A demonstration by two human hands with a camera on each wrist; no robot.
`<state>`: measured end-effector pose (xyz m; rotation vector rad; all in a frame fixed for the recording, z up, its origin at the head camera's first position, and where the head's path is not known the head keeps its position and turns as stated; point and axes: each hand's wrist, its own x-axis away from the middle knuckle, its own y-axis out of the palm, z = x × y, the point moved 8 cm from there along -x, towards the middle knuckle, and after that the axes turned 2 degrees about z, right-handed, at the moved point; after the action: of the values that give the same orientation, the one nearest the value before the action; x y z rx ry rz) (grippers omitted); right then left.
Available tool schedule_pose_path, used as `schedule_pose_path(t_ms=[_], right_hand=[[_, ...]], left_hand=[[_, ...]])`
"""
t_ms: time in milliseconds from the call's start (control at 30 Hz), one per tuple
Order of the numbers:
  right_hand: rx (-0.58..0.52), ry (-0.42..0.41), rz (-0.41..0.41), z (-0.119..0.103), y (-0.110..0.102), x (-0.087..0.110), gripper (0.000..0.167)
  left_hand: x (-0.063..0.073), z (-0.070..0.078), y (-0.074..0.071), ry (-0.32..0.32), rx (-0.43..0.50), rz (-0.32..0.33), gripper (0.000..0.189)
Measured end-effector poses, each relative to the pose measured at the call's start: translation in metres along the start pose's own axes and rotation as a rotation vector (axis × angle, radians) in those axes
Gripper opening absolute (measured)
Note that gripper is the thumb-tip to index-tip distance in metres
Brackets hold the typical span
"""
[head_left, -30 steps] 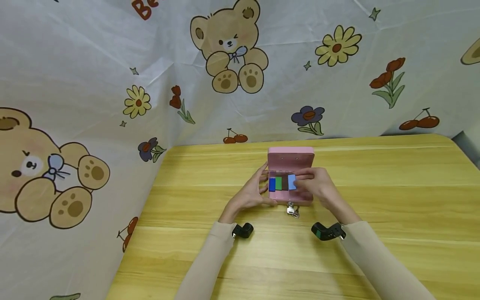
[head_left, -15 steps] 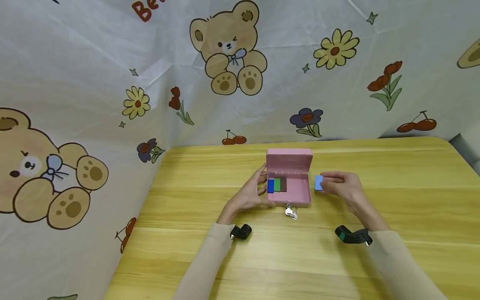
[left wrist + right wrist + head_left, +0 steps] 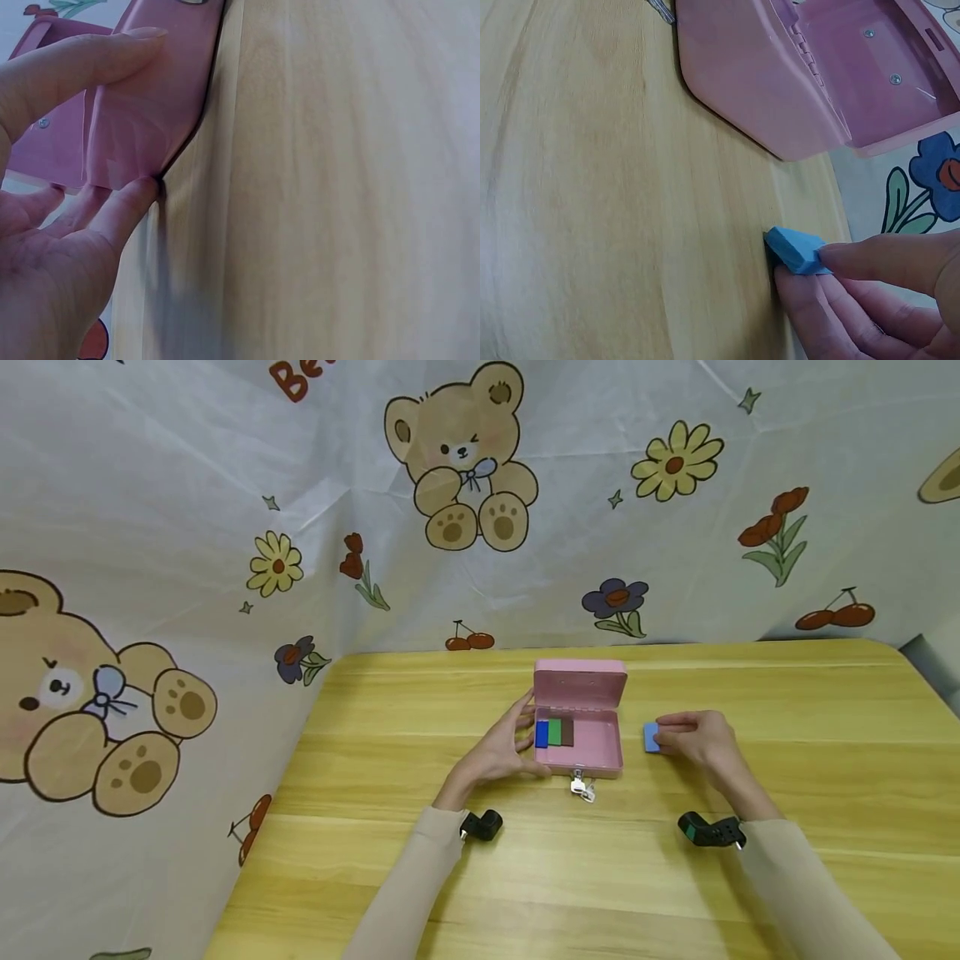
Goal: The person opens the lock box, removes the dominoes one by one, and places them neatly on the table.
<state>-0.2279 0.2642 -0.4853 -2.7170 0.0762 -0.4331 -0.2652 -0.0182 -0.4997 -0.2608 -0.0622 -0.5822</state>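
A pink metal lockbox (image 3: 600, 760) stands on the table with its lid up. Inside, along the left, lie a dark blue block (image 3: 542, 734), a green block (image 3: 554, 732) and a brown block (image 3: 567, 732). My left hand (image 3: 504, 749) grips the box's left end, thumb on the front wall and fingers against the side, as the left wrist view shows. To the right of the box, my right hand (image 3: 701, 742) pinches a small light blue block (image 3: 799, 248) between thumb and fingers, low at the tabletop.
Keys (image 3: 582, 786) hang from the lock at the box's front. The wooden table (image 3: 570, 877) meets a bear-printed cloth (image 3: 540, 585) at the back and left. A black wrist camera sits on each wrist.
My right hand has lifted the light blue block out of the box, carried it right and lowered it beside the box. The left hand keeps its hold.
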Motion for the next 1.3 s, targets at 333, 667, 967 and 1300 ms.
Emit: schedule_pose_path(t_ms=[333, 667, 967, 1300], right_hand=[[0.15, 0.001, 0.028, -0.004, -0.005, -0.001, 0.04], [0.062, -0.039, 0.052, -0.013, -0.004, 0.004, 0.044], [-0.174, -0.191, 0.029, -0.055, 0.028, 0.023, 0.038], [-0.067, -0.145, -0.077, -0.072, 0.083, 0.019, 0.034]], left_hand=[[-0.001, 0.001, -0.001, 0.013, 0.013, -0.009, 0.137], [-0.001, 0.001, -0.001, 0.008, 0.018, -0.005, 0.136], [0.001, 0.0, 0.0, 0.0, 0.018, -0.006, 0.137], [-0.001, 0.001, 0.0, 0.004, 0.037, 0.0, 0.136]])
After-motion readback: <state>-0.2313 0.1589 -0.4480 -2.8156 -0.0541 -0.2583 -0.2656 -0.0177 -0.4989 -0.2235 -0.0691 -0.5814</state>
